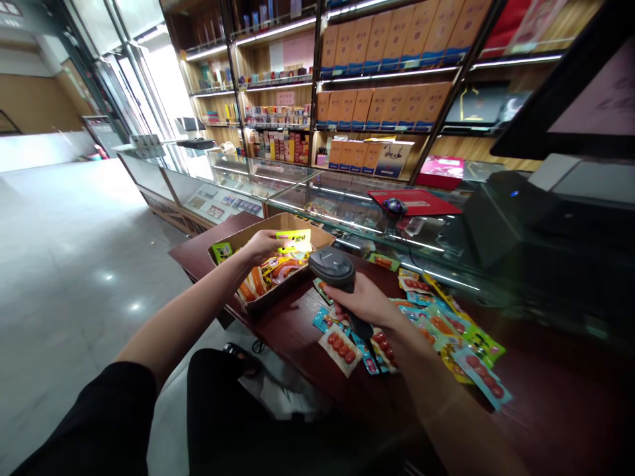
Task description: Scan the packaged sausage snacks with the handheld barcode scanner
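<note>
Pinched in my left hand (262,246) is a yellow snack packet (297,240) with dark lettering, held over an open cardboard box (253,305). Light from the scanner falls brightly on the packet. Inside the box lie several packaged sausages (285,269) and a green packet (222,251). My right hand (364,301) is wrapped round the handle of a dark grey barcode scanner (333,264), its head aimed left at the yellow packet. Below and right of that hand, sausage packets (341,350) are spread on the table.
The dark red wooden table (297,350) abuts a glass display counter (342,188). A mouse (395,206) rests on a red mat (426,202). At right stands a black terminal (526,231) with a screen. Shelves behind hold orange boxes (387,106).
</note>
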The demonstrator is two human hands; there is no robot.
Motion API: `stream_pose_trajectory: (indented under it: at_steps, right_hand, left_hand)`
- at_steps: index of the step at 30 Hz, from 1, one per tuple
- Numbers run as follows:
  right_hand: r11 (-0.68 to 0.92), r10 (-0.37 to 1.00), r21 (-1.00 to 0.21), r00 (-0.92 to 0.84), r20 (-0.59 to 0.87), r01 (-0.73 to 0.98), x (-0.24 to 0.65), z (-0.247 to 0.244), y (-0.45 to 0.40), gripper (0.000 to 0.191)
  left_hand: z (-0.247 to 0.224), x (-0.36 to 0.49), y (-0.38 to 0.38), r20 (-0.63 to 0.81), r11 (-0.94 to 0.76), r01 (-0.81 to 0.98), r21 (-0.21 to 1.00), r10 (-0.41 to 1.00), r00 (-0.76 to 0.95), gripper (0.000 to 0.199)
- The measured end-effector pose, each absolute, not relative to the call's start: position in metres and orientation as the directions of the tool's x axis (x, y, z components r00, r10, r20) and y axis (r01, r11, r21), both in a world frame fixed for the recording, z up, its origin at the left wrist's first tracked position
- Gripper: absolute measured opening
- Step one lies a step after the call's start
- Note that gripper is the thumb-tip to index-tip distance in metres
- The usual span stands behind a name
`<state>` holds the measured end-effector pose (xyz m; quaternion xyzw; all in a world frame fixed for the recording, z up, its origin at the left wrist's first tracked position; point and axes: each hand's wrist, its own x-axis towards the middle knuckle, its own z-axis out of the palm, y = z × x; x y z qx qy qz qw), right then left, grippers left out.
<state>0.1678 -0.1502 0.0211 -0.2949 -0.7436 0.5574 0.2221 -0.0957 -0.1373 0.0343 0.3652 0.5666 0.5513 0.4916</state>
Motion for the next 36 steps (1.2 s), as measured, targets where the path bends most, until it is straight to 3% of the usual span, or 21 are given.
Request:
stream_pose_trajectory:
  at_steps: [9, 17, 24, 31, 36]
  right_hand:
    - [0.175, 0.685, -0.969, -0.729, -0.009, 0.176, 0.167, 0.024, -0.152, 0.029]
    - [0.188, 0.688, -0.959, -0.725, -0.026, 0.213, 0.166, 0.014, -0.146, 0.033]
    - [0.136, 0.699, -0.968, -0.713, -0.058, 0.212, 0.160, 0.019, -0.148, 0.035]
    - [0.103, 0.761, -0.957, -0.642, -0.100, 0.271, 0.165, 0.026, -0.143, 0.037]
    - [0.184, 0.772, -0.959, -0.636, 0.005, 0.217, 0.177, 0.029, -0.135, 0.034]
  left_hand:
    - [0.031, -0.100, -0.137, -0.159, 0.132, -0.147, 0.980, 0.968, -0.193, 0.031]
    - [0.030, -0.140, -0.148, -0.120, 0.081, -0.137, 0.987, 0.944, -0.308, 0.041]
    - [0.030, -0.190, -0.161, -0.014, 0.012, -0.005, 1.000, 0.906, -0.423, 0.052]
    - [0.030, -0.155, -0.159, -0.060, 0.058, -0.015, 0.998, 0.951, -0.302, 0.051]
    - [0.024, -0.087, -0.146, -0.083, 0.085, 0.020, 0.996, 0.993, -0.086, 0.047]
